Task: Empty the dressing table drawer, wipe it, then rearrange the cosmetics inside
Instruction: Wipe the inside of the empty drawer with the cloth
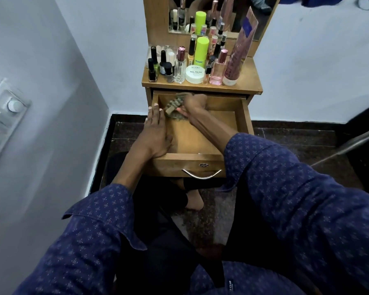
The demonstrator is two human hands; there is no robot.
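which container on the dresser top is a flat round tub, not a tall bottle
The white round tub labelled nail polish, at the front middle of the wooden dresser top. It is low and wide; the others around it stand tall.

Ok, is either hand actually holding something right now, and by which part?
The right hand grips a bunched, patterned greenish cloth inside the open wooden drawer; where exactly is blurred. The left hand holds nothing, resting flat on the drawer's left wall.

Clad in a dark navy shirt (307, 199) printed all over with small pale star-like motifs, its loose unbuttoned cuffs pushed back from the wrists, above black trousers (168, 241) bearing a small white label, with one bare foot (193, 200).
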